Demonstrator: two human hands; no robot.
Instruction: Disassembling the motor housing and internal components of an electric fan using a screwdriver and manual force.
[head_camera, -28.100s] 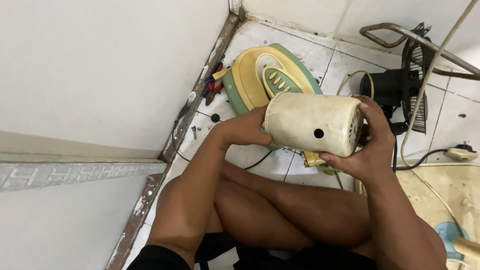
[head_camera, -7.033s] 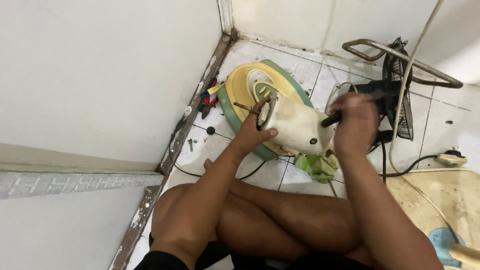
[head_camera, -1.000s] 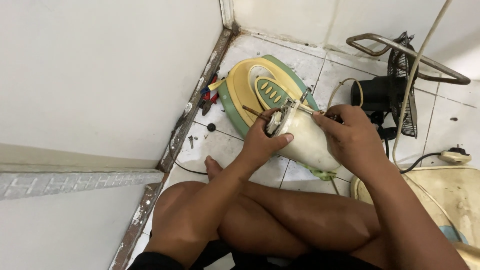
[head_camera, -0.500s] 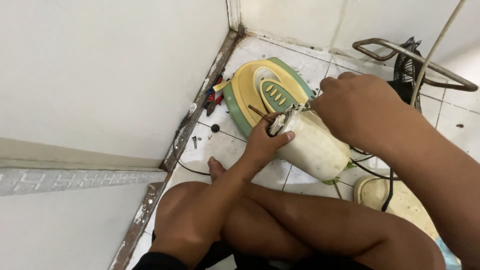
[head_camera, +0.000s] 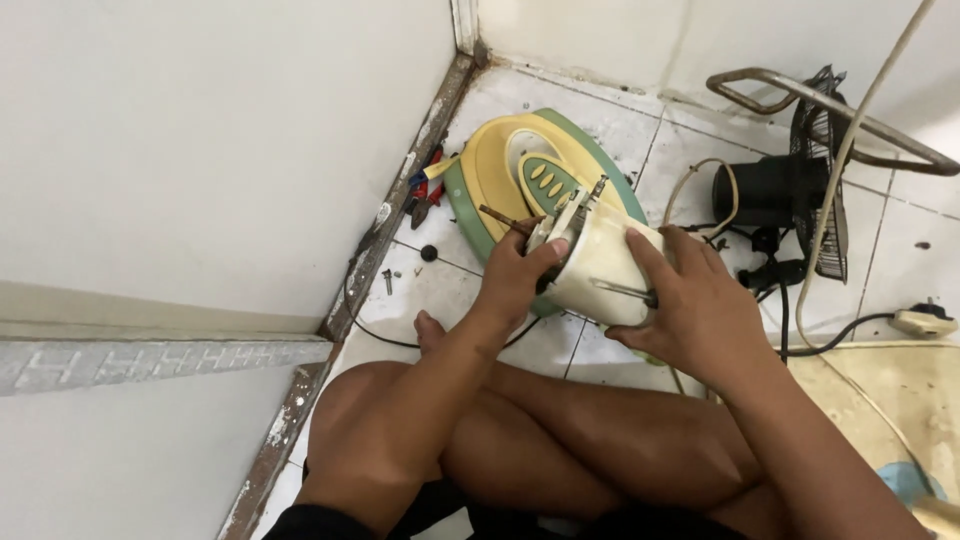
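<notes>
Left hand (head_camera: 515, 275) is closed around the near end of the cream motor housing (head_camera: 600, 270), with the thumb laid over the end face and the fingers wrapped beneath. Right hand (head_camera: 690, 305) is cupped against the far side of the same housing, fingers spread over its curved wall; a thin metal rod (head_camera: 622, 291) projecting from the housing is pinned under the fingertips. The housing is thus supported by both hands, clear of the floor, just in front of the yellow and green fan base (head_camera: 530, 180).

Compared with half a second earlier, the right hand has been lowered from the top of the housing to its side, and the forearm no longer covers the area beyond the housing. Since one second earlier the left-hand grip is unchanged. It is judged that the housing has been re-gripped for steadier support while its end face, where metal tabs (head_camera: 597, 187) protrude, is turned toward the fan base.

Relative to the fan base, a brown-handled tool (head_camera: 498, 215) lies across its near edge, just beside the left hand. Red-handled pliers (head_camera: 428, 190) rest to the left of the base, against the wall skirting. A loose screw (head_camera: 388, 280) and a small black knob (head_camera: 429, 253) lie on the floor tiles (head_camera: 440, 290) nearer the person. To the right of the base, a black motor (head_camera: 765, 190), a wire fan guard (head_camera: 825, 180) and a white cable (head_camera: 835, 200) are seen.
</notes>
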